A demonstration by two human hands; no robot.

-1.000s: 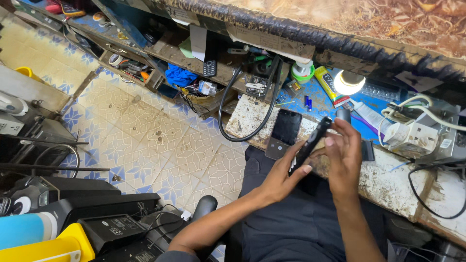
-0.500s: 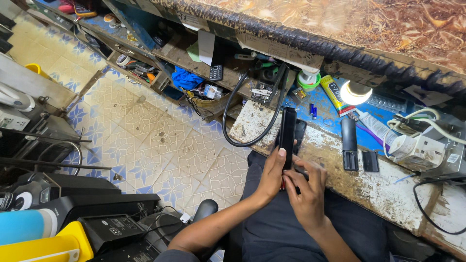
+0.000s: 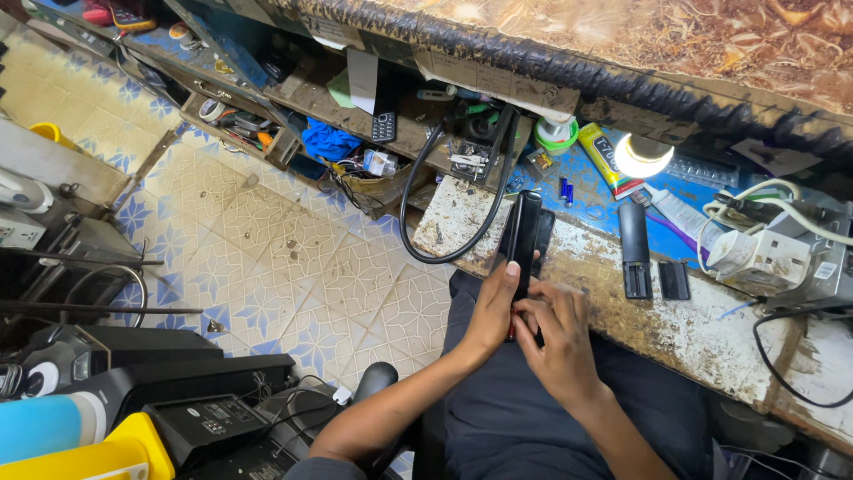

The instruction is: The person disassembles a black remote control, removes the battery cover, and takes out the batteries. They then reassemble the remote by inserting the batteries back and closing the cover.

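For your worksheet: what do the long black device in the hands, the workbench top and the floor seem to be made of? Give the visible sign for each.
Long black device: probably moulded plastic, smooth, with a soft sheen along its edge.
Workbench top: unclear, perhaps painted wood or board; the pale coating is chipped and stained.
Floor: likely ceramic or cement tiles, shown by the grid joints and the repeating blue star pattern.

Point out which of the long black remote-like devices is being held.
The long black device at the bench's left end, gripped by both hands; the other black device lies untouched on the bench, right of it.
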